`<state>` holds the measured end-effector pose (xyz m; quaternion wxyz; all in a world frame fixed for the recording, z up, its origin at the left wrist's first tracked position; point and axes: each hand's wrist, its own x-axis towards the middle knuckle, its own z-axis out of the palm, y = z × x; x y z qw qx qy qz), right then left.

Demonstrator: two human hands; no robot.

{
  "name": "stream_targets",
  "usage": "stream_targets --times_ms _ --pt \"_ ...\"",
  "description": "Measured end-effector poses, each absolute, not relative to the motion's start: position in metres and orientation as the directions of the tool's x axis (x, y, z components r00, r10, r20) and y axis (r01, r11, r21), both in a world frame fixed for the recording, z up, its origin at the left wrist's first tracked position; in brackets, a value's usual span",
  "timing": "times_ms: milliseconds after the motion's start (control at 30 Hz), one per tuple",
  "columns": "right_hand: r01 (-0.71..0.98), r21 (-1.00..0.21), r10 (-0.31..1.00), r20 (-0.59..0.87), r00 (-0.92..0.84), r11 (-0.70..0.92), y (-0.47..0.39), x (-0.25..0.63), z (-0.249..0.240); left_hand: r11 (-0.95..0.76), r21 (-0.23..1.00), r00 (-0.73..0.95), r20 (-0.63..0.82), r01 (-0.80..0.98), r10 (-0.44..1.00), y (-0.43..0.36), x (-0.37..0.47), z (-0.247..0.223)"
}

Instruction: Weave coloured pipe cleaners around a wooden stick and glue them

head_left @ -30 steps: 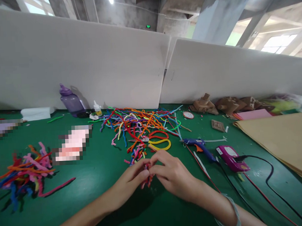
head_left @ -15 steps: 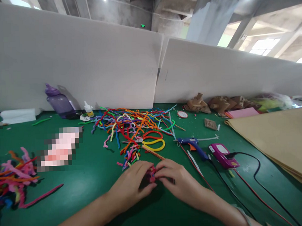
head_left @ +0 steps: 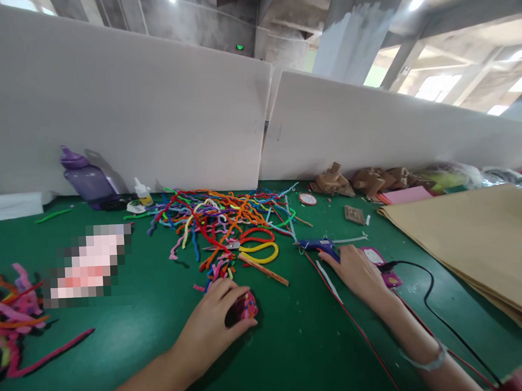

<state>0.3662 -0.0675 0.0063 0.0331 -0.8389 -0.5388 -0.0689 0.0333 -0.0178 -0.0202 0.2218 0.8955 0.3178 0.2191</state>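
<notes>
My left hand [head_left: 212, 324] is curled around a small round bundle [head_left: 249, 305], mostly pink and red with blue flecks, apparently of fuzzy pipe cleaner; part of it is hidden behind the fingers. On the right, my right hand [head_left: 362, 274] wraps the handle of a blue hot glue gun [head_left: 317, 245], which lies on the green table with its nozzle facing left. Just beyond my left hand are short cut pipe-cleaner pieces [head_left: 221, 268], a wooden stick [head_left: 264, 269] and scissors [head_left: 259, 253] with red and yellow handles.
A tangled heap of coloured pipe cleaners [head_left: 227, 211] lies mid-table, with another pile [head_left: 19, 315] at left. A purple bottle [head_left: 91, 182] and glue bottle [head_left: 142, 193] stand by the white partition. Behind my right hand is a magenta device [head_left: 392, 278] with a black cable; brown paper [head_left: 470, 227] lies right.
My right hand has left the small bundle and moved right onto the glue gun's handle. My left hand keeps the bundle. The view has shifted slightly to the right.
</notes>
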Motion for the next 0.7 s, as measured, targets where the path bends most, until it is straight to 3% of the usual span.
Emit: stream_targets --times_ms 100,367,533,700 --pt "0.889 0.038 0.888 0.069 0.454 -0.457 -0.064 0.361 -0.006 -0.637 0.568 0.675 0.181 0.521 0.715 -0.019 0.033 -0.021" --pt "0.835 -0.105 0.841 -0.024 0.541 -0.54 -0.061 0.368 0.002 -0.649 0.593 0.707 0.181 0.476 0.684 -0.02 0.033 -0.022" --pt "0.84 -0.181 0.843 0.083 0.531 -0.511 -0.072 0.375 0.023 -0.702 0.57 0.699 0.286 0.426 0.656 -0.022 0.034 -0.019" --pt "0.898 -0.243 0.9 0.153 0.409 -0.367 -0.093 0.346 0.043 -0.795 0.486 0.687 0.437 0.363 0.581 -0.024 0.034 -0.015"
